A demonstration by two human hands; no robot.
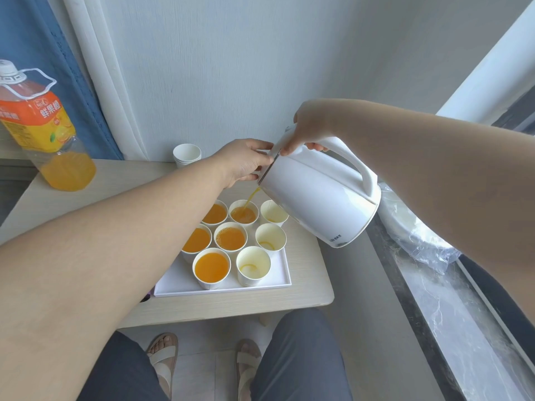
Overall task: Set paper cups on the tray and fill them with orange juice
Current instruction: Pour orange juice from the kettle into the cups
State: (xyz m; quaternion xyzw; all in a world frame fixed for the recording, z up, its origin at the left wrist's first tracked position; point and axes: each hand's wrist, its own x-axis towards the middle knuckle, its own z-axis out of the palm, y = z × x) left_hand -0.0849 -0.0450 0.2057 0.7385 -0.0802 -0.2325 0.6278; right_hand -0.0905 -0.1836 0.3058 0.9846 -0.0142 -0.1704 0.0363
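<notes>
A white tray (278,280) on the small table holds several white paper cups. Some are full of orange juice, like the front one (211,267); the right column, such as the front right cup (253,266), holds only a trace. My right hand (311,125) grips the handle of a white kettle (318,195), tilted left. A thin stream of juice runs from its spout into the back middle cup (244,214). My left hand (246,162) rests against the kettle's lid edge near the spout.
A large orange juice bottle (43,131), about a quarter full, stands at the table's back left. A stack of spare paper cups (186,155) sits by the wall. Crumpled clear plastic (419,227) lies on the window ledge at right. My knees are below the table (202,305).
</notes>
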